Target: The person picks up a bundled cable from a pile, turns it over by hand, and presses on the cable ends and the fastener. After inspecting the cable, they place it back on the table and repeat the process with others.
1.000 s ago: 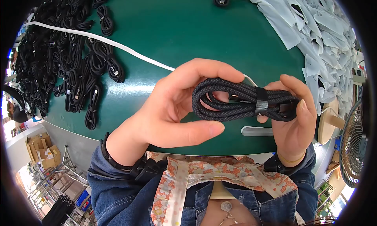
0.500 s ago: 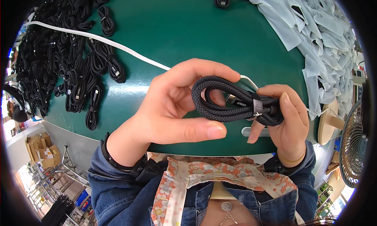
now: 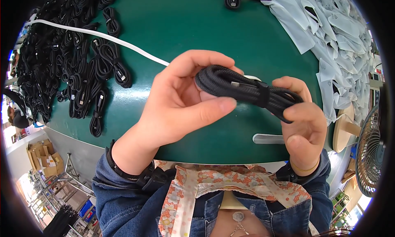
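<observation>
A coiled black braided cable [image 3: 247, 91], strapped round its middle by a black tie, is held up between my two hands above the green table. My left hand [image 3: 181, 97] closes on its left loop, thumb along the near side and fingers behind. At the opposite end, my right hand [image 3: 304, 113] grips the coil, fingers at its end and thumb lower down, off the cable. One metal connector tip shows on the upper face of the bundle. Behind the coil passes a white cord [image 3: 123, 42], partly hidden by my hands.
A big heap of similar black coiled cables [image 3: 74, 68] covers the table's left side. Translucent pale pouches [image 3: 329, 39] pile up at the right. A grey slot [image 3: 267, 138] sits near the table's front edge. A fan [image 3: 368, 150] stands at the far right.
The coil has been rolled over, so its dark strap and a connector tip now face up instead of the open loop. Both hands have risen slightly, and the right fingers have shifted their grip.
</observation>
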### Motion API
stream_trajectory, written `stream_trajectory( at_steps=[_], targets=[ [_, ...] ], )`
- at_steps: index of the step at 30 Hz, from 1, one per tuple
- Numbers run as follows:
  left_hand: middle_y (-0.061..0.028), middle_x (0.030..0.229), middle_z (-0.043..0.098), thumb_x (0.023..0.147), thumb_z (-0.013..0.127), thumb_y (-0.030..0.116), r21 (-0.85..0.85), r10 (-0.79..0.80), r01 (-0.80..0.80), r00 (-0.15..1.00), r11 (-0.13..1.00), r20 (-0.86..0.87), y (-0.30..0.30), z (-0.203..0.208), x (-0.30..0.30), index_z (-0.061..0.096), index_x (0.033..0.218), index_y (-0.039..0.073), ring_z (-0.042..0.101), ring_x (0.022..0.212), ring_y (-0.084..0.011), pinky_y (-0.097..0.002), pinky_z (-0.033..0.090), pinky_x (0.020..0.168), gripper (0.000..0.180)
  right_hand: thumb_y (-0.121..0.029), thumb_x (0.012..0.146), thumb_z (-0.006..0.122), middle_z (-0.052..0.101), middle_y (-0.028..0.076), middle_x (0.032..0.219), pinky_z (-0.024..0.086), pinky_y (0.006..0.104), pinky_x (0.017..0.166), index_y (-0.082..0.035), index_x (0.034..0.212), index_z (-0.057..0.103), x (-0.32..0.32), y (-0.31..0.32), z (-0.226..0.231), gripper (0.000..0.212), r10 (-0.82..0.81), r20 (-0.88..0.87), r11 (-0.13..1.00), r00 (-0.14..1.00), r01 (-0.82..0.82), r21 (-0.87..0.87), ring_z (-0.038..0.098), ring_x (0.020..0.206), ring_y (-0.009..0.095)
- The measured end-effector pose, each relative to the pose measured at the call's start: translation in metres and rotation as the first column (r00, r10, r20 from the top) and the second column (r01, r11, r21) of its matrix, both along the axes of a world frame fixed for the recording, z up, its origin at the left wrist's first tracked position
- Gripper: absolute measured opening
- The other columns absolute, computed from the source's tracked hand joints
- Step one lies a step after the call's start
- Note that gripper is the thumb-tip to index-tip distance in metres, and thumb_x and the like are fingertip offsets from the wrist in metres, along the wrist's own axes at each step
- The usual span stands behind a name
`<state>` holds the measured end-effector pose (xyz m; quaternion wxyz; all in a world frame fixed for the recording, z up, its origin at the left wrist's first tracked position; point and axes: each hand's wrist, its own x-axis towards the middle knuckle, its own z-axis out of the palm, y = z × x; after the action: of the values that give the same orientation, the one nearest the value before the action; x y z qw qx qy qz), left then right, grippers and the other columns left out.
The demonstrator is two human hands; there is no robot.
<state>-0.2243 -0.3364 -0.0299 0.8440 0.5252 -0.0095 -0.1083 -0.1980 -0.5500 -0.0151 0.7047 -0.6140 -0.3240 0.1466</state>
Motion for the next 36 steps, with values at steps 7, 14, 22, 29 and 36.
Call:
stream_trajectory(
  at_steps=[7,14,22,29,36],
  targets=[
    [-0.0197,0.110,0.042,0.063,0.060,-0.002,-0.055,0.040,-0.030,0.983,0.998,0.181,-0.003,0.001,-0.001,0.038,0.108,-0.001,0.049,0.094,-0.0184,-0.0277,0.041,0.082,0.050,0.008,0.070,0.048,0.040,0.021,0.111,0.034,0.0311,0.086,0.005,0.110,0.038,-0.006,0.001,-0.004,0.041,-0.126,-0.067,0.991,0.990,0.128,0.028,0.043,0.101,0.023],
    [-0.0197,0.110,0.042,0.061,0.062,-0.003,-0.021,0.018,-0.012,0.958,1.000,0.285,0.002,-0.003,0.000,0.037,0.109,0.000,0.049,0.094,-0.0176,-0.0262,0.040,0.082,0.055,0.010,0.070,0.047,0.041,0.022,0.112,0.034,0.0322,0.089,0.006,0.113,0.032,-0.007,0.001,-0.003,0.046,-0.131,-0.093,0.991,0.987,0.133,0.010,0.041,0.105,0.022],
    [-0.0178,0.101,0.050,0.060,0.067,0.005,0.068,0.075,-0.091,0.975,0.994,0.208,0.001,-0.003,0.001,0.039,0.108,-0.001,0.051,0.091,-0.0170,-0.0246,0.040,0.081,0.055,0.009,0.071,0.049,0.041,0.022,0.111,0.037,0.0311,0.085,0.006,0.112,0.033,-0.009,0.005,-0.001,0.044,-0.195,-0.233,0.967,0.953,0.227,0.116,0.046,0.099,0.022],
    [-0.0097,0.088,0.056,0.066,0.064,0.001,-0.002,0.014,-0.014,0.990,1.000,0.142,0.005,0.001,-0.002,0.046,0.099,-0.001,0.052,0.082,-0.0116,-0.0219,0.041,0.070,0.038,-0.001,0.073,0.053,0.047,0.021,0.102,0.045,0.0286,0.072,0.008,0.111,0.033,-0.009,-0.001,-0.003,0.044,-0.094,-0.296,0.975,0.951,0.148,0.165,0.055,0.083,0.021],
    [-0.0092,0.074,0.057,0.074,0.056,0.027,0.081,-0.044,0.045,0.999,0.996,-0.021,0.003,0.010,-0.004,0.047,0.093,-0.006,0.052,0.060,-0.0077,-0.0181,0.041,0.054,0.039,-0.007,0.077,0.051,0.052,0.016,0.090,0.046,0.0244,0.061,0.008,0.110,0.035,-0.010,-0.005,-0.002,0.039,-0.009,-0.377,0.985,0.926,0.072,0.154,0.056,0.069,0.018]
  ],
)
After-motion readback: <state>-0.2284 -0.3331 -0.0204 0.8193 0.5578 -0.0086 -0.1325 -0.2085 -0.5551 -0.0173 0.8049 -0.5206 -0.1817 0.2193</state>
